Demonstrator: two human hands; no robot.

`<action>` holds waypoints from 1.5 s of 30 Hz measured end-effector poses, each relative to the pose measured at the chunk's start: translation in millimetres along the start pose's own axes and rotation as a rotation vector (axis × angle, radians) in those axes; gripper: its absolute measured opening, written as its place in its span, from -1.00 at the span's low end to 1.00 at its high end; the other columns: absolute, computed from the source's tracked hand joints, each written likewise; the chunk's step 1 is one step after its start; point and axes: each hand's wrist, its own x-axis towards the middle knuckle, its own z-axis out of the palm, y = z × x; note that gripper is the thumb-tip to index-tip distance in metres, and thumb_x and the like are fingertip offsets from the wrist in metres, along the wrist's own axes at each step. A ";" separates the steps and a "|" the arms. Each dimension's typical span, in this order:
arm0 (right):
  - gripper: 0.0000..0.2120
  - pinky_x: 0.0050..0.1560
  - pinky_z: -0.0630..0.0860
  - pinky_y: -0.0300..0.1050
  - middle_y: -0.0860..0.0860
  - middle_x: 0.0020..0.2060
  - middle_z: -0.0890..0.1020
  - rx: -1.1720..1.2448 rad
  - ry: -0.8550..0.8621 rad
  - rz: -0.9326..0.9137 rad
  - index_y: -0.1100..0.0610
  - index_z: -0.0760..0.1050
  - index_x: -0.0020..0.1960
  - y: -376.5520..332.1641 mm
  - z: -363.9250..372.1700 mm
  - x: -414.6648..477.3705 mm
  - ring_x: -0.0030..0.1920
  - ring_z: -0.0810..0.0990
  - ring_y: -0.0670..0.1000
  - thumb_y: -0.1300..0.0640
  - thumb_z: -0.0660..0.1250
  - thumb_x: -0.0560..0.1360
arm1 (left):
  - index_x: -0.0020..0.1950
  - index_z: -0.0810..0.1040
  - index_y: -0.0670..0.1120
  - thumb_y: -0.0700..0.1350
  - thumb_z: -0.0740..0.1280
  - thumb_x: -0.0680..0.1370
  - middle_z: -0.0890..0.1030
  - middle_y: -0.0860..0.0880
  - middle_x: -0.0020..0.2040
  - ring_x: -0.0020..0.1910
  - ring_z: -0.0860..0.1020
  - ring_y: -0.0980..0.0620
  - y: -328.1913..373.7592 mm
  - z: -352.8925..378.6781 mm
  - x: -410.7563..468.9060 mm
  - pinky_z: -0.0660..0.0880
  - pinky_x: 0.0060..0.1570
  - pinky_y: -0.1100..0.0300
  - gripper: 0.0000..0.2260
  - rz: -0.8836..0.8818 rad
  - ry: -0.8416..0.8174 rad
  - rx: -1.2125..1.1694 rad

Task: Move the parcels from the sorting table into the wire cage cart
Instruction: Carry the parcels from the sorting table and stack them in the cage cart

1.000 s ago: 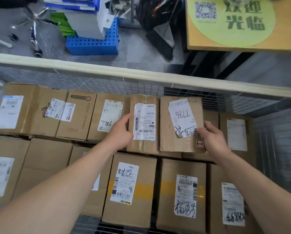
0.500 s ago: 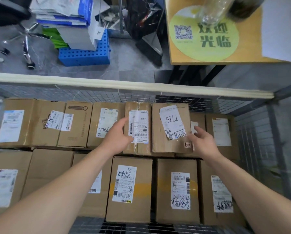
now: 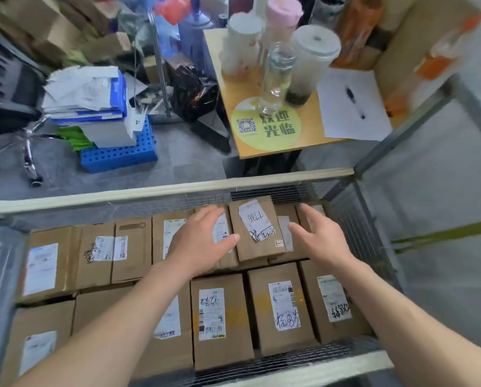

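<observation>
The wire cage cart [image 3: 161,191] fills the lower view, packed with several brown cardboard parcels in two rows. One parcel with a white label reading 7786 [image 3: 256,230] lies on top of the back row. My left hand [image 3: 203,244] hovers with fingers spread just left of it, over a narrower labelled parcel [image 3: 222,233]. My right hand [image 3: 317,238] is spread open just right of the 7786 parcel, above the back-right boxes. Neither hand grips anything.
Beyond the cart's far rail stands a wooden table [image 3: 312,113] with bottles, cups, a paper sheet and a pen. On the floor to the left are a blue crate [image 3: 119,155] with stacked papers and an office chair base [image 3: 27,152]. Mesh walls enclose the cart's right side.
Both hands have come off the sides of the 7786 parcel and lifted slightly with fingers spread. The view has tilted up, showing more of the table behind the cart.
</observation>
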 end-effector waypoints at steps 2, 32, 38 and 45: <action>-0.36 0.50 0.24 -0.04 -0.04 0.56 0.32 -0.033 0.046 -0.041 0.03 0.21 0.61 -12.9 -17.4 -20.1 0.54 0.28 -0.01 -0.11 0.30 0.61 | 0.56 0.30 0.04 0.24 0.35 0.54 0.28 0.10 0.57 0.53 0.25 0.07 17.6 -15.2 -7.5 0.28 0.48 0.02 -0.35 0.064 0.011 0.036; -0.42 0.13 0.55 0.10 0.03 0.21 0.62 -0.328 0.760 0.318 0.11 0.52 0.31 42.3 -204.2 -336.6 0.29 0.51 0.10 -0.27 0.36 0.47 | 0.30 0.58 -0.12 0.40 0.14 0.47 0.63 -0.02 0.22 0.24 0.57 -0.04 314.4 -18.6 -156.5 0.57 0.12 0.01 -0.30 1.002 0.125 0.248; -0.35 0.23 0.49 0.03 0.02 0.33 0.57 -0.291 0.817 0.399 0.10 0.45 0.43 89.7 -215.3 -420.6 0.36 0.48 0.08 -0.28 0.32 0.50 | 0.29 0.60 -0.11 0.41 0.14 0.47 0.64 -0.02 0.22 0.23 0.58 -0.03 362.3 19.9 -221.5 0.59 0.08 0.06 -0.30 1.114 0.111 0.306; -0.43 0.02 0.51 -0.02 -0.01 0.16 0.62 -0.262 0.869 0.523 0.00 0.50 0.28 138.8 -218.3 -518.7 0.19 0.57 0.10 -0.39 0.25 0.46 | 0.21 0.63 -0.09 0.39 0.17 0.44 0.66 0.01 0.14 0.15 0.62 -0.02 406.3 63.9 -305.6 0.61 -0.04 0.09 -0.35 1.220 0.099 0.293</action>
